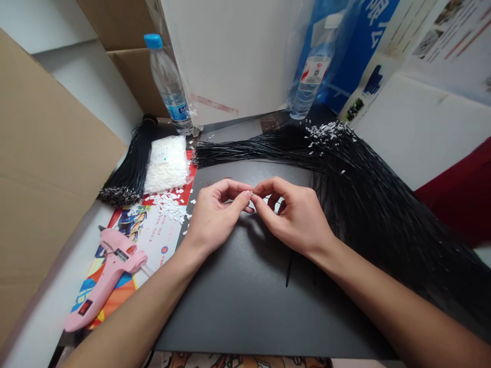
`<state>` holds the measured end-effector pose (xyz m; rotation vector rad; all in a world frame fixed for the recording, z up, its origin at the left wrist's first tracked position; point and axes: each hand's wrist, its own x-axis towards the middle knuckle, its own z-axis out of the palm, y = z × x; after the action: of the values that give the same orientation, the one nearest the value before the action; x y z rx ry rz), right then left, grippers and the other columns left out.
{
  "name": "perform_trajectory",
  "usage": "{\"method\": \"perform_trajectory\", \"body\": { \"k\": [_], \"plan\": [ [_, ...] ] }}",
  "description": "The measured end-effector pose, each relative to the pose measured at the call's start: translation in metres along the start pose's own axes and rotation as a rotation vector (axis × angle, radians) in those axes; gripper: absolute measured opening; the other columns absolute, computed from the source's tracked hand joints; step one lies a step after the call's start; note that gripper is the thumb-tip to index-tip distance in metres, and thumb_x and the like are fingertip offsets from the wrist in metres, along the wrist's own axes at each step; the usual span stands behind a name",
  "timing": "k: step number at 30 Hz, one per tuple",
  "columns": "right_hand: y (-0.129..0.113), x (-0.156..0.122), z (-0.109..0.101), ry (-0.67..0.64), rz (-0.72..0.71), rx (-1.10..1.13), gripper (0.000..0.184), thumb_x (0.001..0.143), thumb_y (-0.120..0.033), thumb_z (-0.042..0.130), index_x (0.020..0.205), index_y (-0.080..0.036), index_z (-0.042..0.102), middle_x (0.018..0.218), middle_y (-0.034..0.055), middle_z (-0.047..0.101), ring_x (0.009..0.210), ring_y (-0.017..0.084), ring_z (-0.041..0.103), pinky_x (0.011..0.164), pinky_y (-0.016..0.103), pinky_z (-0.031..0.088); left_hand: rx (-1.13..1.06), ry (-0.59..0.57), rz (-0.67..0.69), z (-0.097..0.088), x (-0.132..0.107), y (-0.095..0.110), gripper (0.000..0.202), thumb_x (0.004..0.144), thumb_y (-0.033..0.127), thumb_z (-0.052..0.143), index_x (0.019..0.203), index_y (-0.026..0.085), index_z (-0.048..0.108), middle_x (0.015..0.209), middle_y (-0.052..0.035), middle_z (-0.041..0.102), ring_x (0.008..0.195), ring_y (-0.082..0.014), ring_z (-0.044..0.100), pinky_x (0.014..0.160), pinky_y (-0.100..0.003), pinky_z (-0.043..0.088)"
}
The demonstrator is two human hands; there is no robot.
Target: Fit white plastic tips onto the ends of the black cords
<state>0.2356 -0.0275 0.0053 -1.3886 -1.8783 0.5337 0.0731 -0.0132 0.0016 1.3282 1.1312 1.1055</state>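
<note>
My left hand (215, 212) and my right hand (293, 209) meet fingertip to fingertip above the dark tabletop (230, 301). Pinched in my left fingers is a tiny white connector (251, 193), mostly covered by the thumb. My right thumb and forefinger are closed on a thin black wire (288, 271) at the connector; its loose end hangs below the hand. Whether the wire sits inside the connector I cannot tell. Beyond my hands lies a bundle of black wires (245, 151), and beside my left hand are scattered small white connectors (171, 207).
A pink glue gun (115, 260) lies on a printed sheet (153, 240) at left, below a bag of white pieces (166, 163). Another wire bundle (130, 168) stands left. A large wire heap (383, 220) with white ends covers the right. Two water bottles (169, 84) (312, 71) stand behind.
</note>
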Motion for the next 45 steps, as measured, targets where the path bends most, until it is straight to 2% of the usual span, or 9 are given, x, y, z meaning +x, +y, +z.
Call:
{"method": "perform_trajectory", "body": {
  "k": [14,27,31,34,37,39,42,44,45],
  "plan": [
    [-0.002,0.003,-0.001,-0.037,0.023,0.104,0.008,0.082,-0.021,0.059,0.074,-0.019,0.060,0.068,-0.0009,0.065,0.054,0.008,0.051,0.055,0.022,0.041,-0.008,-0.023,-0.024,0.000,0.000,0.000,0.020,0.078,0.031,0.077,0.086,0.014,0.072,0.082,-0.0037,0.074,0.066,-0.0133,0.069,0.067,-0.025,0.056],
    [-0.004,0.001,0.001,-0.047,0.075,0.144,0.009,0.084,-0.022,0.058,0.077,-0.018,0.063,0.067,0.0001,0.066,0.059,0.011,0.056,0.053,0.020,0.041,0.017,0.000,0.023,0.004,-0.002,-0.001,0.017,0.079,0.029,0.074,0.085,0.014,0.071,0.082,-0.0050,0.076,0.070,-0.0145,0.069,0.068,-0.026,0.058],
    [0.000,0.003,0.004,-0.069,0.083,0.142,0.009,0.085,-0.021,0.058,0.081,-0.018,0.065,0.072,0.0011,0.070,0.062,0.012,0.061,0.053,0.020,0.043,0.014,-0.028,0.002,0.002,0.002,-0.005,0.017,0.081,0.030,0.073,0.086,0.014,0.071,0.082,-0.0042,0.074,0.069,-0.0134,0.068,0.070,-0.026,0.058],
    [-0.002,0.002,0.002,-0.076,0.040,0.082,0.007,0.085,-0.021,0.059,0.081,-0.018,0.065,0.072,0.0013,0.070,0.062,0.012,0.061,0.054,0.021,0.044,0.024,-0.082,-0.016,0.001,0.002,-0.005,0.020,0.084,0.032,0.071,0.093,0.014,0.069,0.090,-0.0059,0.074,0.077,-0.0148,0.069,0.073,-0.028,0.059],
    [-0.004,0.006,-0.015,-0.007,-0.010,-0.028,0.008,0.085,-0.022,0.061,0.081,-0.018,0.066,0.074,0.0028,0.071,0.062,0.012,0.061,0.056,0.022,0.044,0.129,-0.096,0.046,-0.001,0.000,-0.001,0.031,0.087,0.033,0.067,0.114,0.017,0.066,0.108,-0.0094,0.071,0.092,-0.0181,0.068,0.071,-0.028,0.058],
    [0.002,0.017,-0.040,0.128,0.032,-0.125,0.010,0.084,-0.026,0.063,0.083,-0.018,0.069,0.077,0.0053,0.072,0.063,0.013,0.061,0.059,0.025,0.045,0.313,-0.085,0.152,-0.005,-0.001,0.001,0.031,0.090,0.032,0.064,0.119,0.020,0.065,0.118,-0.0107,0.066,0.094,-0.0192,0.066,0.069,-0.028,0.056],
    [0.029,0.050,-0.092,0.333,0.269,-0.353,0.012,0.080,-0.028,0.067,0.082,-0.017,0.072,0.079,0.0100,0.072,0.072,0.018,0.065,0.069,0.033,0.046,0.631,-0.086,0.287,-0.012,0.000,0.002,0.023,0.092,0.029,0.061,0.111,0.019,0.068,0.118,-0.0110,0.064,0.099,-0.0229,0.063,0.081,-0.037,0.055],
    [0.053,0.074,-0.123,0.450,0.485,-0.617,0.011,0.082,-0.022,0.063,0.083,-0.016,0.073,0.082,0.0130,0.071,0.085,0.027,0.067,0.077,0.043,0.047,0.807,-0.089,0.312,-0.016,0.001,0.002,0.022,0.093,0.026,0.059,0.112,0.018,0.067,0.116,-0.0111,0.064,0.106,-0.0261,0.060,0.091,-0.042,0.053],
    [0.065,0.084,-0.134,0.381,0.485,-0.688,0.009,0.080,-0.023,0.066,0.081,-0.016,0.072,0.082,0.0158,0.070,0.087,0.032,0.066,0.077,0.050,0.047,0.887,-0.096,0.304,-0.018,0.002,0.003,0.023,0.094,0.025,0.057,0.114,0.017,0.066,0.116,-0.0114,0.063,0.110,-0.0272,0.059,0.094,-0.044,0.052]
  ]
}}
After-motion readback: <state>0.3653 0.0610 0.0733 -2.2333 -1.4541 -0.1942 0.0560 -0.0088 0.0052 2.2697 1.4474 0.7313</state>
